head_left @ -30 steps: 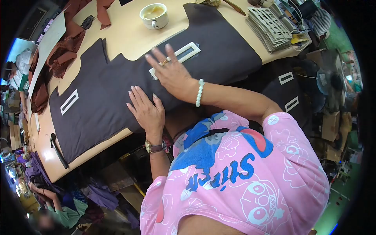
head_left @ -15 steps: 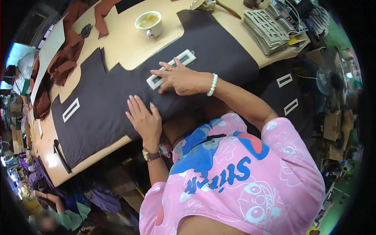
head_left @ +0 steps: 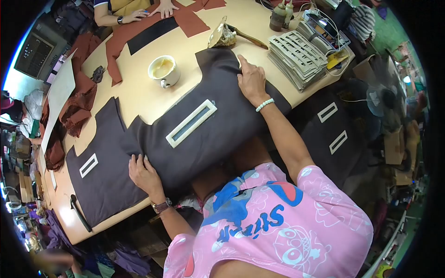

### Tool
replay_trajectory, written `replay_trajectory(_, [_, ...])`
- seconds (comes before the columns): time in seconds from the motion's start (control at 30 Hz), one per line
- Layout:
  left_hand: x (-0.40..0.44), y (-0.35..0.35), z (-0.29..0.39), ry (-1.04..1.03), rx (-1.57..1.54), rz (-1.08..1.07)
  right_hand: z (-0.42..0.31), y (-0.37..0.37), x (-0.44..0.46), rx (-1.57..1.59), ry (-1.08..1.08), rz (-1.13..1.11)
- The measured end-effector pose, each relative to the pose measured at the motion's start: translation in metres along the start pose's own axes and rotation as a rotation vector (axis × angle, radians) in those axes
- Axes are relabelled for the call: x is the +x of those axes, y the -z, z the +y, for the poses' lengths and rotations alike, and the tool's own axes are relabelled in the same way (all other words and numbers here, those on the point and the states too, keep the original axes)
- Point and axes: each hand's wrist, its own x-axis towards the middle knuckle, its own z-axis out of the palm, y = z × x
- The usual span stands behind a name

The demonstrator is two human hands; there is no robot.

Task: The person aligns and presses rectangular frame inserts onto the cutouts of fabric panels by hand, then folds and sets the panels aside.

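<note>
Dark cloth (head_left: 194, 153) across the tabletop (head_left: 139, 103)

The left hand (head_left: 146, 177) rests open on the cloth beside a crease — seemingly steadying it. At that hand's one o'clock, a pale rectangular frame (head_left: 170, 140) lies on the cloth, between both hands. The right hand (head_left: 252, 82), at the frame's two o'clock, meets the cloth's edge, perhaps straightening it — whether it pinches, I can't tell.

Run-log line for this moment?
left hand: on dark fabric; right hand: at fabric's right edge; central white frame: on fabric; cup: on table
</note>
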Motion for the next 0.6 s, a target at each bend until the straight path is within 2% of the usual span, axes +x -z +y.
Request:
replay_trajectory(0.03, [0.002, 0.001, 0.003, -0.018, -0.051, 0.012, 0.000, -0.001, 0.001, 0.121, -0.013, 0.007])
replay_trajectory(0.13, [0.014, 0.021, 0.018, 0.240, -0.400, -0.041, -0.001, 0.019, 0.011, 0.418, -0.152, -0.006])
replay_trajectory(0.17, [0.017, 0.026, 0.021, 0.257, -0.441, -0.020, 0.002, 0.026, 0.013, 0.502, -0.205, -0.024])
replay_trajectory(0.23, [0.020, 0.032, 0.022, 0.287, -0.527, 0.017, 0.011, 0.031, 0.016, 0.450, -0.313, -0.161])
replay_trajectory(0.3, [0.019, 0.023, 0.014, 0.296, -0.776, 0.001, 0.012, 0.039, 0.014, 0.299, -0.372, -0.243])
replay_trajectory(0.33, [0.019, 0.021, 0.015, 0.307, -0.896, -0.009, 0.013, 0.043, 0.012, 0.365, -0.373, -0.325])
replay_trajectory(0.37, [0.018, 0.020, 0.018, 0.316, -1.016, -0.022, 0.018, 0.038, 0.008, 0.404, -0.290, -0.295])
replay_trajectory(0.43, [0.017, 0.027, 0.026, 0.267, -1.067, -0.022, 0.022, 0.030, -0.001, 0.475, -0.132, -0.227])
replay_trajectory(0.47, [0.017, 0.034, 0.033, 0.237, -1.099, -0.030, 0.021, 0.037, -0.007, 0.619, -0.190, -0.215])
replay_trajectory(0.5, [0.018, 0.051, 0.047, 0.296, -1.172, -0.067, 0.019, 0.043, -0.012, 0.639, -0.177, -0.124])
replay_trajectory(0.6, [0.019, 0.082, 0.059, 0.344, -1.409, -0.225, 0.028, 0.069, -0.027, 0.665, -0.020, 0.113])
